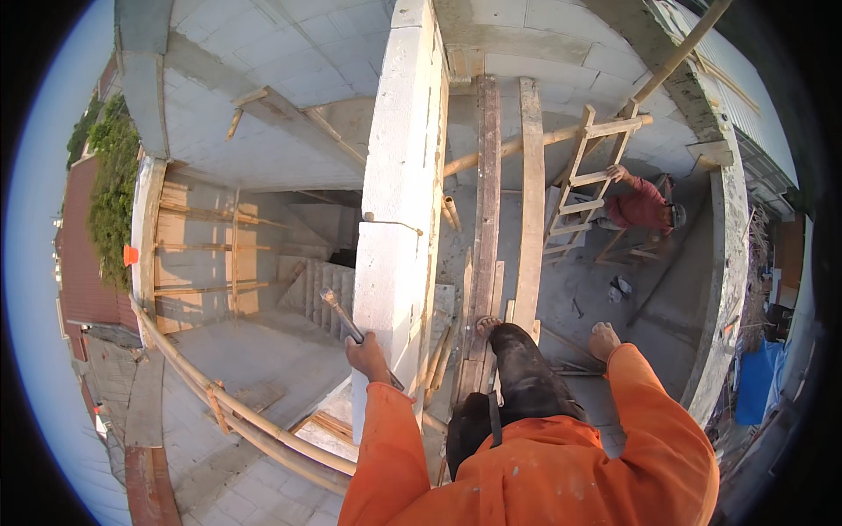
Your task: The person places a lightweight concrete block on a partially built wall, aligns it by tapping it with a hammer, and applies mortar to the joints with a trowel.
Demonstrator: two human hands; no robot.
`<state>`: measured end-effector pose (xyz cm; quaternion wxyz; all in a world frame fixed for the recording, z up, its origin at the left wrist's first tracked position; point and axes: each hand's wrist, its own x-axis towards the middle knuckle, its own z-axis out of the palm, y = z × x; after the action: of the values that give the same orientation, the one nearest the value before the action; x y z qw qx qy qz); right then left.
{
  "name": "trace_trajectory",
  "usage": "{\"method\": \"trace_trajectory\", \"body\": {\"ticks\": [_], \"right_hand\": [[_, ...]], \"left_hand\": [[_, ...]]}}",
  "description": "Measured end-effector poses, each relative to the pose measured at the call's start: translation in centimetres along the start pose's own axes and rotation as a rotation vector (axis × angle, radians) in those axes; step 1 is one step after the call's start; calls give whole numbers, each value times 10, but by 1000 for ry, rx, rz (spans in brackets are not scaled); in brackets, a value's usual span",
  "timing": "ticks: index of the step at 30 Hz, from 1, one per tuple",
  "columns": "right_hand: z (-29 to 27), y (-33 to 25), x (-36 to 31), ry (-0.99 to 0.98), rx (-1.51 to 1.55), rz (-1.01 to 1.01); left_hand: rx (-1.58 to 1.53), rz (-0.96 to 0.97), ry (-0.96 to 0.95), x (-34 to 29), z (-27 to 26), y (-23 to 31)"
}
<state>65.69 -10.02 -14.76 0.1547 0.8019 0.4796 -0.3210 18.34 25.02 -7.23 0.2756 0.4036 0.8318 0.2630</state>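
Note:
My left hand [368, 355] is closed around a hammer [354, 330] with a dark shaft, its head pointing up and away. The hammer is beside the white block wall [386, 272], near the wall's top. Out to the right, my right hand [603, 342] is curled closed above the lower floor; whatever it may hold is hidden. Below me, one bare foot [488, 325] rests on a reddish-brown plank [486, 210]. A paler plank [529, 202] runs alongside it.
At right, a person in a red shirt [638, 206] stands below, one hand on a wooden ladder [579, 188]. A bamboo rail [237, 399] curves along the left. Concrete stairs [320, 294] lie beyond the wall. Height drops away on both sides of the planks.

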Motion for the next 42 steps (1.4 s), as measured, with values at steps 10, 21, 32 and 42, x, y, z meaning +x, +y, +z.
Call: {"method": "trace_trajectory", "body": {"ticks": [10, 21, 32, 42], "right_hand": [[22, 19, -45, -106, 489, 170], [-171, -8, 28, 300, 617, 177], [-421, -260, 270, 387, 131, -854], [-472, -449, 368, 369, -167, -1138]], "left_hand": [[275, 43, 28, 9, 17, 2], [279, 48, 43, -9, 10, 24], [344, -208, -47, -14, 3, 40], [273, -345, -16, -14, -3, 69]]}}
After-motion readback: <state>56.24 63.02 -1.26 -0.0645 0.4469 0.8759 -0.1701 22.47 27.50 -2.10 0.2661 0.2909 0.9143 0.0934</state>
